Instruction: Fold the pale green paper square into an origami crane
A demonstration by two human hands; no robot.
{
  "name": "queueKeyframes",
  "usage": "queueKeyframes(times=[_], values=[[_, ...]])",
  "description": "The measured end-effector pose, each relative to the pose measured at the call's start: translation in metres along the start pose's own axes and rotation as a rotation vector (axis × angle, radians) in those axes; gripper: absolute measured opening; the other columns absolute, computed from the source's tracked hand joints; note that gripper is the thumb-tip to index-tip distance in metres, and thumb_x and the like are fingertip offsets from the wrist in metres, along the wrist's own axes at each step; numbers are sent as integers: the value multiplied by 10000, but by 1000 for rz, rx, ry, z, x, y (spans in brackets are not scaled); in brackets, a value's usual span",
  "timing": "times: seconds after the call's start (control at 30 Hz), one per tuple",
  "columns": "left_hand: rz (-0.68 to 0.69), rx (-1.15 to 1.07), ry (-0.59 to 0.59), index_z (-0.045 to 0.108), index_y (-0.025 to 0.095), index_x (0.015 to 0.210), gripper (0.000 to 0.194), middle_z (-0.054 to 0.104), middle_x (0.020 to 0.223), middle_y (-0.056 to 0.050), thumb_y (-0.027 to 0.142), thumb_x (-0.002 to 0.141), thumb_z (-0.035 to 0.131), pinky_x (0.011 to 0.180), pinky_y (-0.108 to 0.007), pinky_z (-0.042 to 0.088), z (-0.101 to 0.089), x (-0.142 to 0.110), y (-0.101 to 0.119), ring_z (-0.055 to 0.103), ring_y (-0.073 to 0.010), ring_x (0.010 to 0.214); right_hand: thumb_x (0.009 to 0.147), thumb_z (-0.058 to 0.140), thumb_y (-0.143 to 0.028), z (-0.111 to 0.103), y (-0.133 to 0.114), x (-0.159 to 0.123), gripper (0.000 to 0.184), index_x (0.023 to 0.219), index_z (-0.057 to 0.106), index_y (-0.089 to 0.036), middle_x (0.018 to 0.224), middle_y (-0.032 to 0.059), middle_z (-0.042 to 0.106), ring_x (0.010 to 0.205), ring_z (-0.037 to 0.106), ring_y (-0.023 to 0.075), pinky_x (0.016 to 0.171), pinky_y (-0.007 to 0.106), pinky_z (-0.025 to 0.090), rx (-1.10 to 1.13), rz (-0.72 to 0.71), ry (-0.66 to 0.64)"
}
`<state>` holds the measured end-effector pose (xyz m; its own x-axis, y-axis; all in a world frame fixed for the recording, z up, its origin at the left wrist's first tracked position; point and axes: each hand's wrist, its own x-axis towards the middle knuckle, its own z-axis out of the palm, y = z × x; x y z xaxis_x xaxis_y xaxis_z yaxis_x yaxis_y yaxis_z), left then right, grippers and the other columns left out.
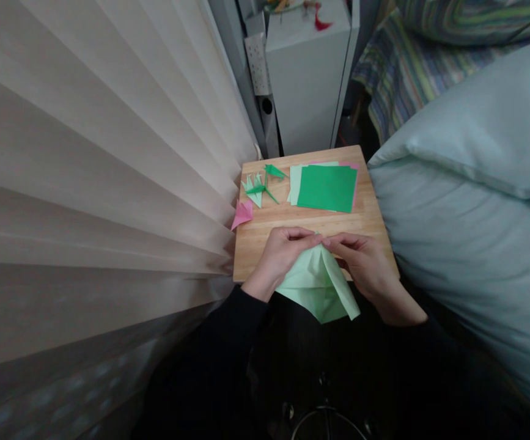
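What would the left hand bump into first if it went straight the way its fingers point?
Probably the right hand, facing the left hand across the light green paper; exact depth is hard to judge.

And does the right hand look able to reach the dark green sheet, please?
Probably yes: the dark green sheet lies uncovered atop its stack, with bare tabletop between it and the right hand, though that hand holds light green paper.
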<state>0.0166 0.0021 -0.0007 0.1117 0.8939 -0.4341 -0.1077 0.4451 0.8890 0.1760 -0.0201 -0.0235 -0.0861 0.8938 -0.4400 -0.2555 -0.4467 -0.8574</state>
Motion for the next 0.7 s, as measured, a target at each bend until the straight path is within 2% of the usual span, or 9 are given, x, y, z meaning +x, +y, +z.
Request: queueKeyframes(times=[0.2, 0.4, 0.7], values=[[29, 17, 25, 803, 165, 703, 212, 749, 736, -39, 305, 594, 918, 715, -291, 479, 1, 1, -2, 619, -141, 693, 648, 875, -565, -1, -3, -1, 397, 727, 766, -191, 731, 42, 729, 636, 590, 151, 598, 295, 499, -114, -93, 6], [50, 13, 26, 806, 171, 710, 206, 761, 741, -42, 309, 603, 916, 729, -296, 497, 0, 2, -3, 635, -146, 699, 716, 837, -529, -2, -4, -2, 361, 748, 754, -180, 725, 31, 706, 645, 578, 145, 617, 292, 479, -158, -148, -37], [132, 70, 32, 794, 180, 687, 170, 770, 763, -48, 323, 657, 881, 805, -316, 517, 1, 2, -1, 663, -161, 739, 759, 796, -500, -2, -1, 0, 326, 753, 757, -177, 746, 42, 721, 663, 588, 159, 625, 299, 482, -226, -204, -28]])
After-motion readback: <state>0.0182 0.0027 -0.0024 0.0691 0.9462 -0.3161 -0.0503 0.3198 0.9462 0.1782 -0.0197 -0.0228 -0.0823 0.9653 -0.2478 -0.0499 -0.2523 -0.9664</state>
